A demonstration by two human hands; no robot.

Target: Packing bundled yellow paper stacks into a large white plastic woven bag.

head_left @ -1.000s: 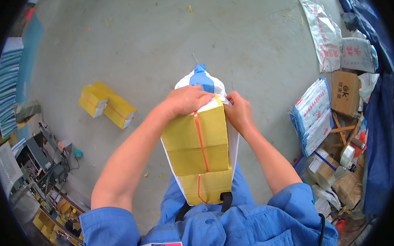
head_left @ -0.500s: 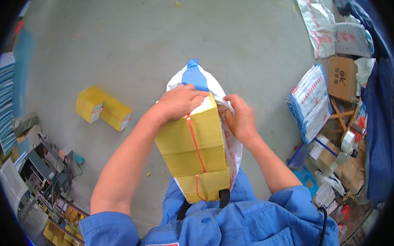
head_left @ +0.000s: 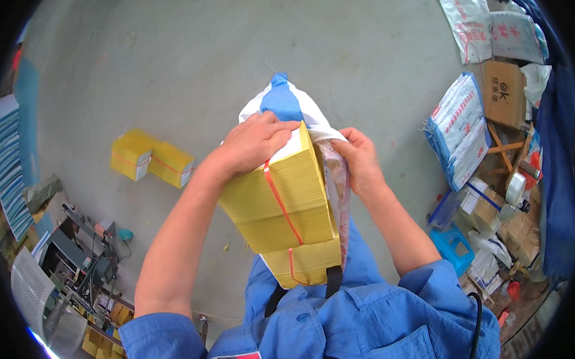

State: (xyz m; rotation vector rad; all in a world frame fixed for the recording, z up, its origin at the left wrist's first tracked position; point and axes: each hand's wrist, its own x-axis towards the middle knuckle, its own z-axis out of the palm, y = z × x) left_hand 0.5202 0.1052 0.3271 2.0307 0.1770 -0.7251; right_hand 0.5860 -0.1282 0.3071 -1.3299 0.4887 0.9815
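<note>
Bagging is the step in hand, as I judge it: the left hand [head_left: 257, 142] lies flat, fingers together, pressing on the far end of a yellow paper bundle [head_left: 282, 208] bound with an orange strap [head_left: 282, 202]; the right hand [head_left: 358, 158] pinches the edge of a white and blue woven sack [head_left: 284, 102], holding its mouth against the bundle's side; the bundle stands close before the person's chest, above the grey concrete floor [head_left: 230, 47], its far end at the sack's mouth; the next move likely calls for widening the mouth while steadying the stack; two more yellow bundles [head_left: 151, 161] lie well apart on the floor to the left; the sack's inside, the right fingertips and how deep the bundle sits are hidden; goods stacked at the right rim are distorted and hard to make out.
</note>
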